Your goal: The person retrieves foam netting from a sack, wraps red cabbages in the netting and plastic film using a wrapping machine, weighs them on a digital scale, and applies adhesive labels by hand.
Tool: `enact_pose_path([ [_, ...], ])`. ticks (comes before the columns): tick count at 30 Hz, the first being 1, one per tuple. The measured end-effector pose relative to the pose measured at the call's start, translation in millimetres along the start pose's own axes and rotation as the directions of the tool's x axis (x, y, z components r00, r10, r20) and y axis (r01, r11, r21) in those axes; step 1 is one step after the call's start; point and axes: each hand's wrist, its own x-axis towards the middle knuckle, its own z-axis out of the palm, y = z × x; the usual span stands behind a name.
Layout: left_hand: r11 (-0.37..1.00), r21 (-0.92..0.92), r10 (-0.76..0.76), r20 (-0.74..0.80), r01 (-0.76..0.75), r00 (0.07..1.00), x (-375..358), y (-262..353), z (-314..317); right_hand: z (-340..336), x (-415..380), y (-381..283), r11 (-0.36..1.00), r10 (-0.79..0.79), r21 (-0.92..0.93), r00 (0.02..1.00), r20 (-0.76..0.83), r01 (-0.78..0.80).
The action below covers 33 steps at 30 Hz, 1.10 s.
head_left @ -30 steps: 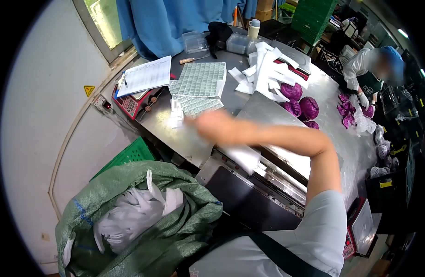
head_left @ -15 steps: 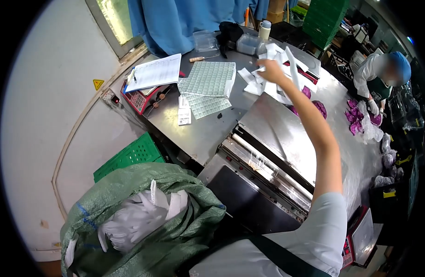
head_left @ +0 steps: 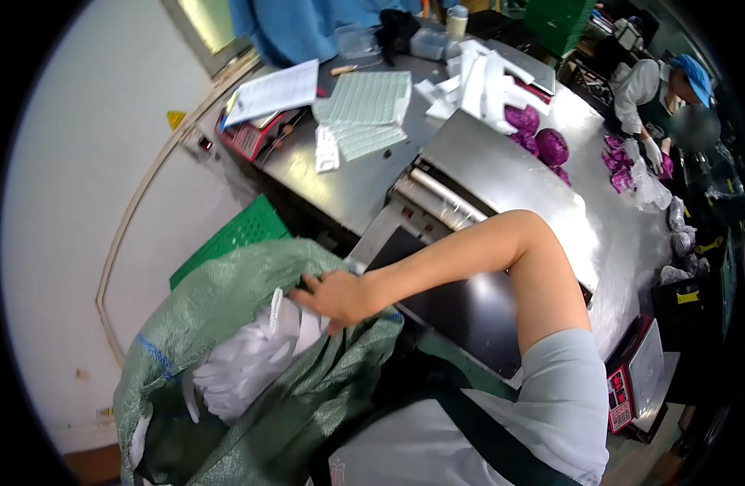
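Observation:
My right hand [head_left: 333, 296] is down at the mouth of a green woven sack [head_left: 226, 300] to my left. Its fingers curl over the top of a white foam piece [head_left: 290, 317] that sticks up from the sack. Many more white foam pieces [head_left: 239, 368] fill the sack. My forearm crosses in front of the steel sealing machine [head_left: 502, 174]. My left hand is out of view.
A pile of white foam pieces [head_left: 486, 81], purple cabbages [head_left: 542, 142], label sheets [head_left: 364, 101], a clipboard with paper [head_left: 275, 89] and a red scale [head_left: 247, 138] are on the steel table. A green crate [head_left: 234, 239] stands below. Another person [head_left: 656, 89] in a blue cap works at the far right.
My right hand left the white pile on the table and swung down left to the sack, where it now rests on a white foam piece. My view tilted downward.

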Motion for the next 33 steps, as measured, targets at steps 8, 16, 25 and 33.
enact_pose_path([
  [8,0.979,0.130,-0.129,-0.214,0.159,0.968,-27,-87,-121,62,82,-60,0.949,-0.026,-0.287,0.878,-0.478,-0.128],
  [16,0.631,-0.118,-0.765,0.067,0.767,0.640,-36,-151,-136,99,145,-91,0.984,-0.007,-0.162,0.891,-0.454,-0.075],
  [25,0.763,0.086,-0.604,0.448,0.641,0.659,-213,-315,-12,246,186,-78,0.880,0.451,0.291,0.856,-0.255,-0.377],
  [33,0.833,0.497,-0.553,0.769,0.242,0.321,-275,-377,53,342,128,-134,0.695,0.561,0.525,0.827,0.029,-0.490],
])
